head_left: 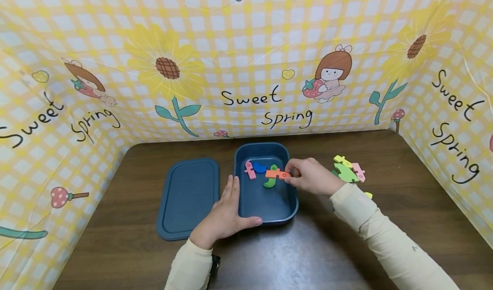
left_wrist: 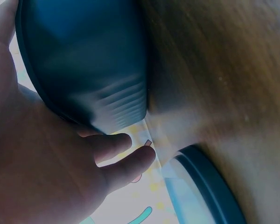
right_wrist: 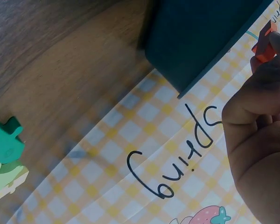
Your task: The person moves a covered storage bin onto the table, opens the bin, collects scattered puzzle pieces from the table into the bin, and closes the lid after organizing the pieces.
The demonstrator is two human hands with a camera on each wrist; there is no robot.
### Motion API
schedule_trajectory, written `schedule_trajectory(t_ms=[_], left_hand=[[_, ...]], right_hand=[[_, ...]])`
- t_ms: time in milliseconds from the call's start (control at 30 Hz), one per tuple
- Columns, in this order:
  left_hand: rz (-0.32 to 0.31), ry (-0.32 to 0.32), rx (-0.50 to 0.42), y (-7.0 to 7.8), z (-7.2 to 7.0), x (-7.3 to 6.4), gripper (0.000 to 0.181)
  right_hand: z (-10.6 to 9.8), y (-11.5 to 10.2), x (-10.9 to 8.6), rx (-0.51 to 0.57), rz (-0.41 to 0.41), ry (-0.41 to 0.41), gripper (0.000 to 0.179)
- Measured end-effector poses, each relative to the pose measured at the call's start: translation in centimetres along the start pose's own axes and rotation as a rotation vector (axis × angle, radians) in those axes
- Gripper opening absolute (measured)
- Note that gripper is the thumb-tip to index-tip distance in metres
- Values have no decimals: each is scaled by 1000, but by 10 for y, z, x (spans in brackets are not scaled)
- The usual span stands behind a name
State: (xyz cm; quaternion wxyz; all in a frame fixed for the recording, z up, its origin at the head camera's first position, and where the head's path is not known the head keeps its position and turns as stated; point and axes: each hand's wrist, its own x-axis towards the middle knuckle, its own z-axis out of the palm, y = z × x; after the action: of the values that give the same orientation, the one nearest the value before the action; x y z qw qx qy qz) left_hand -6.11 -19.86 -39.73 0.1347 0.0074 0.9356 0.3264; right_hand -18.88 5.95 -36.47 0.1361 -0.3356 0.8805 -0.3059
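Note:
A dark blue box [head_left: 265, 208] stands without its lid in the middle of the table. My right hand [head_left: 313, 176] pinches an orange puzzle piece [head_left: 275, 174] over the box, between thumb and fingers. Inside the box lie a pink puzzle piece [head_left: 250, 170], a blue piece [head_left: 259, 167] and a green piece [head_left: 270, 182], partly covered by the orange one. My left hand [head_left: 223, 217] rests against the box's left side and near corner, its fingers straight and thumb spread along the near rim. The left wrist view shows that palm beside the box wall [left_wrist: 93, 60].
The box's dark blue lid [head_left: 188, 199] lies flat on the wooden table [head_left: 127, 213] left of the box. To the right, partly behind my right forearm, is a loose group of puzzle pieces: green [head_left: 345, 173], yellow [head_left: 343, 161] and pink [head_left: 359, 173]. A patterned cloth [head_left: 246, 67] walls the table's back and sides.

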Motion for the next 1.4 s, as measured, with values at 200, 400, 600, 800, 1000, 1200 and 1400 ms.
schedule_trajectory(t_ms=[200,400,600,800,1000,1200,1400], left_hand=[[-1,-1,-2,-1,-1,-1,129],[7,-1,-2,-1,-1,-2,129],[14,-3,8,-2,1,-1,129],[20,-3,12,-2,1,1,129],[25,-3,7,-3,1,0,129],[16,-1,-18,-2,-1,-3,130],[-9,12,-25,0,-1,-4,135]], right_hand=[[3,-9,4,-11,-5,-8,14],[8,-18,8,-21,-32,-21,16],[12,-25,12,-18,-30,-47,16],[16,-30,15,-9,-49,-67,15],[20,-34,18,-4,-70,-82,15],[21,-38,19,-10,-61,-97,15],[21,-39,21,-16,-61,-94,16]])
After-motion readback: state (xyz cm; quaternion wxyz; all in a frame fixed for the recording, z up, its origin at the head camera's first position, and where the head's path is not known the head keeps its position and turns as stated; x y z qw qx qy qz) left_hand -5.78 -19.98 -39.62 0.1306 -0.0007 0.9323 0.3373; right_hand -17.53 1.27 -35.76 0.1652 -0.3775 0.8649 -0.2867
